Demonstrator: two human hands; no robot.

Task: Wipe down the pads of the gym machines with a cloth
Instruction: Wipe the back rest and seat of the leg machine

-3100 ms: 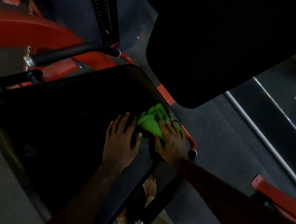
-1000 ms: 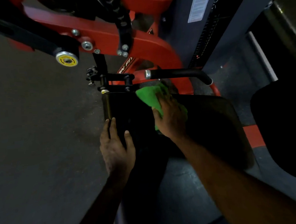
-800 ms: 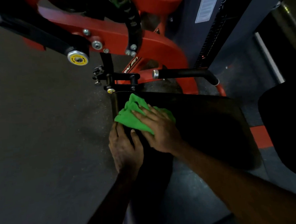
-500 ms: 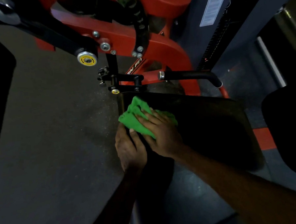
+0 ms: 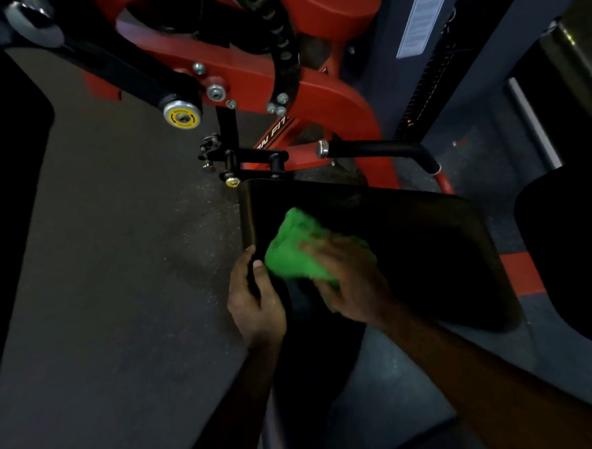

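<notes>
While my left hand [image 5: 255,302] braces the near left edge of the black seat pad [image 5: 409,249], thumb up on top and fingers wrapped down over the side, it steadies the pad rather than cleaning anything. Half a second ago it sat in much the same spot, so that hold has not changed. Just to its right, the green cloth [image 5: 294,250] has slid a little rightward and inward from the pad's left corner, which it covered a moment back; I judge that corner is done and the stroke is now heading across the middle. My right hand [image 5: 350,279] lies flat on the cloth, fingers spread and blurred with motion, pressing it down rather than pinching it. The cloth is bunched, its long axis running from under my right palm away and leftward toward the far left corner of the pad. The pad itself stretches its long side out to the right of my hands, and that wide dark stretch beyond my right hand looks to be what remains. Past my fingertips stand the red frame [image 5: 318,96] and a black handle [image 5: 380,149].
</notes>
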